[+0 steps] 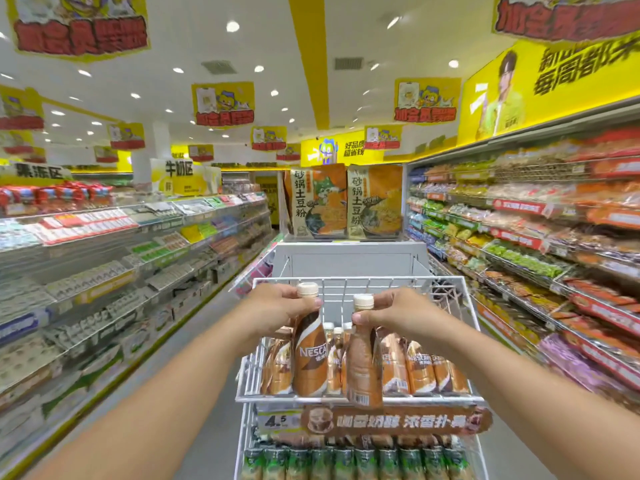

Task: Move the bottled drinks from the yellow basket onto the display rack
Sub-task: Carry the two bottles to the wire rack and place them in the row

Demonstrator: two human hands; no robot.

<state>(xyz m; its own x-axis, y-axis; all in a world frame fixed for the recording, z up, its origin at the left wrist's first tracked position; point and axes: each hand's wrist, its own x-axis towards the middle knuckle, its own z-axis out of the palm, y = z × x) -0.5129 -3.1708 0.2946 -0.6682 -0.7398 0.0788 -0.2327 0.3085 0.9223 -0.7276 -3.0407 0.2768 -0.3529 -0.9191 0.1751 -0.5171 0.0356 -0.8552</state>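
Note:
A white wire display rack [356, 280] stands in the aisle in front of me. Its top tier holds several brown coffee bottles [420, 367] with cream caps. My left hand [277, 308] grips the neck of one brown bottle [310, 355], upright at the front left of the top tier. My right hand [391, 315] grips the neck of a second brown bottle [363, 368], held just over the tier's front edge. The yellow basket is out of view.
A lower tier carries green-labelled bottles [356, 462] under a price strip [381, 422]. Stocked shelves line the aisle on the left [104, 258] and right [540, 237]. Behind the rack is a grey stand [349, 261] with large orange snack bags.

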